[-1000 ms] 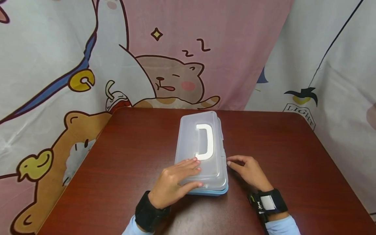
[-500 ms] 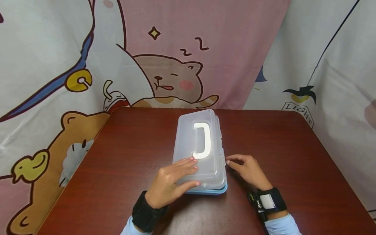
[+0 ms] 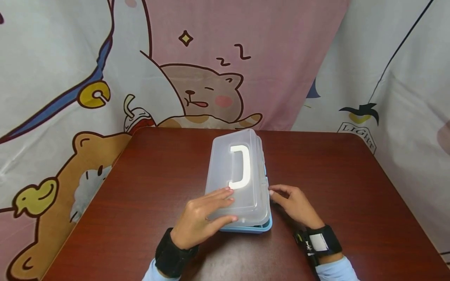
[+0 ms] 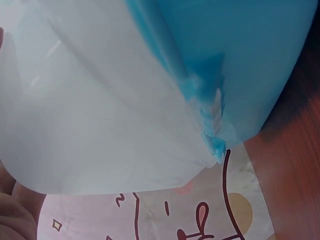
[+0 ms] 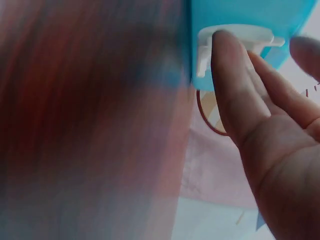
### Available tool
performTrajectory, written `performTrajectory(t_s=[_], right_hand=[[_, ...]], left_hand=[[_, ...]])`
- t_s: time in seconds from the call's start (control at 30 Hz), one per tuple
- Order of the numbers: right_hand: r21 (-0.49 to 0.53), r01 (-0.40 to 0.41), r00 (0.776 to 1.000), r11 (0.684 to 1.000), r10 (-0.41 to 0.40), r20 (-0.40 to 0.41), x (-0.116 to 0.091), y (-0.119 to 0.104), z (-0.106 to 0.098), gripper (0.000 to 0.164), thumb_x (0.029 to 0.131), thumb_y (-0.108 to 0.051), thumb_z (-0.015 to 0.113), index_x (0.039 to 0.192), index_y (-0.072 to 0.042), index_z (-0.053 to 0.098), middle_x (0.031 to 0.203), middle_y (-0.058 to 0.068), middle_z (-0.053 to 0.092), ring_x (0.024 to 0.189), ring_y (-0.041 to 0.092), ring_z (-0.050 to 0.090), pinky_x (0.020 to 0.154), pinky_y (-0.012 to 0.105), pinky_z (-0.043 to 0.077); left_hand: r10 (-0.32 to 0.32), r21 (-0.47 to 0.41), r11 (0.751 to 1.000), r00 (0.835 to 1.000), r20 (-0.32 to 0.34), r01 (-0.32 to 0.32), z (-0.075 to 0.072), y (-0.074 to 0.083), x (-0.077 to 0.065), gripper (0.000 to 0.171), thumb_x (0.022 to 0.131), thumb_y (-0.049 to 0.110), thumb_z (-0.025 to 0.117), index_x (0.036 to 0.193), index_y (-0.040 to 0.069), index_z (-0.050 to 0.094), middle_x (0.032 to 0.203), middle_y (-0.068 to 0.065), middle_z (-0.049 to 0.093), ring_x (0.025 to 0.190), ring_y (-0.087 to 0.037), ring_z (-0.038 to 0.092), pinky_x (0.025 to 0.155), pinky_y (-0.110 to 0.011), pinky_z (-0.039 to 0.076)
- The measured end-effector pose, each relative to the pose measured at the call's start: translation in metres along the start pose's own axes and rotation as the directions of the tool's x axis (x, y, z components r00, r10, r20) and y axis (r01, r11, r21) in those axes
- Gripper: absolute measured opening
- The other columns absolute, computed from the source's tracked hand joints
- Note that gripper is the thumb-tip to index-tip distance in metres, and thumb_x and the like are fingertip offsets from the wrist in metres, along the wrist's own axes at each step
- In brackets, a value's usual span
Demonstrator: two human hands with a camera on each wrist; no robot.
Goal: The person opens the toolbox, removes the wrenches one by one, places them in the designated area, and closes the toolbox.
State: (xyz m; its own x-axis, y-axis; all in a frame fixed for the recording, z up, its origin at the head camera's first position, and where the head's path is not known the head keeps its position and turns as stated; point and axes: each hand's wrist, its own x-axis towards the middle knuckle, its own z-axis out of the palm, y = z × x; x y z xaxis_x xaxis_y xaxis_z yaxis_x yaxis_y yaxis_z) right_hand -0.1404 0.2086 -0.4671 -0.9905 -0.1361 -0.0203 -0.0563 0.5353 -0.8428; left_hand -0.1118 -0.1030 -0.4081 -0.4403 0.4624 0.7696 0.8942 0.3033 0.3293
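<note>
A plastic storage box stands lengthwise on the table, with a translucent lid, a white carry handle and a light blue base. Its lid sits tilted, with a narrow gap over the base at the near right corner. My left hand rests on the near left part of the lid, fingers spread and fairly straight. At the box's right side is my right hand. In the right wrist view its fingertips touch a white latch on the blue wall, with the thumb apart. The box's contents are mostly hidden.
The box stands on a dark red-brown wooden table. Behind it hangs a cartoon-printed cloth. Black straps with small devices sit on both wrists, such as the right wrist strap.
The lid has tilted up slightly along its right side, and the gap over the blue base has widened. Both hands keep nearly the same places, the left shifting a little to the left.
</note>
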Motion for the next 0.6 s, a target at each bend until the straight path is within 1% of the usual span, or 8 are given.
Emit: performTrajectory(t_s=[0.1,0.17,0.23,0.37,0.6], right_hand=[[0.128,-0.009,1.0,0.992,0.006,0.018,0.001,-0.002,0.001,0.04,0.106,-0.031,0.062,0.129,0.002,0.068,0.119,0.015,0.072,0.101,0.023,0.073,0.088,0.04,0.061],[0.201,-0.016,1.0,0.979,0.013,0.015,0.001,-0.004,0.002,0.042,0.106,-0.03,0.063,0.129,0.005,0.067,0.119,0.018,0.072,0.098,0.022,0.073,0.085,0.039,0.062],[0.23,-0.022,1.0,0.973,0.024,-0.004,0.0,-0.006,0.003,0.042,0.103,-0.031,0.066,0.128,0.003,0.068,0.117,0.017,0.072,0.096,0.021,0.074,0.085,0.04,0.062],[0.241,-0.038,0.998,0.97,0.048,-0.035,0.001,-0.007,0.007,0.042,0.099,-0.031,0.073,0.125,0.002,0.07,0.112,0.015,0.074,0.095,0.021,0.074,0.084,0.041,0.062],[0.266,-0.076,0.994,0.961,0.094,-0.057,0.0,-0.01,0.01,0.041,0.098,-0.03,0.074,0.124,0.001,0.069,0.109,0.014,0.075,0.095,0.023,0.075,0.085,0.04,0.062]], left_hand=[[-0.011,0.0,1.0,1.0,0.004,0.011,-0.001,0.0,0.0,0.038,0.081,0.023,0.091,0.111,0.003,0.078,0.122,-0.012,0.074,0.117,-0.025,0.07,0.095,-0.036,0.057],[-0.016,0.0,1.0,1.0,0.008,0.016,-0.001,0.0,0.0,0.039,0.081,0.023,0.091,0.111,0.003,0.078,0.122,-0.012,0.074,0.117,-0.025,0.07,0.095,-0.035,0.057],[-0.02,0.002,1.0,1.0,0.011,0.02,-0.001,0.0,0.0,0.039,0.081,0.023,0.091,0.112,0.003,0.078,0.123,-0.011,0.074,0.118,-0.024,0.07,0.095,-0.035,0.057],[-0.029,0.013,1.0,0.999,0.015,0.029,-0.001,0.001,0.0,0.04,0.08,0.023,0.092,0.112,0.003,0.078,0.123,-0.01,0.074,0.118,-0.023,0.07,0.095,-0.034,0.057],[-0.04,0.011,0.999,0.999,0.022,0.04,-0.001,0.002,-0.001,0.039,0.081,0.023,0.091,0.112,0.004,0.078,0.123,-0.01,0.074,0.118,-0.023,0.07,0.094,-0.034,0.058]])
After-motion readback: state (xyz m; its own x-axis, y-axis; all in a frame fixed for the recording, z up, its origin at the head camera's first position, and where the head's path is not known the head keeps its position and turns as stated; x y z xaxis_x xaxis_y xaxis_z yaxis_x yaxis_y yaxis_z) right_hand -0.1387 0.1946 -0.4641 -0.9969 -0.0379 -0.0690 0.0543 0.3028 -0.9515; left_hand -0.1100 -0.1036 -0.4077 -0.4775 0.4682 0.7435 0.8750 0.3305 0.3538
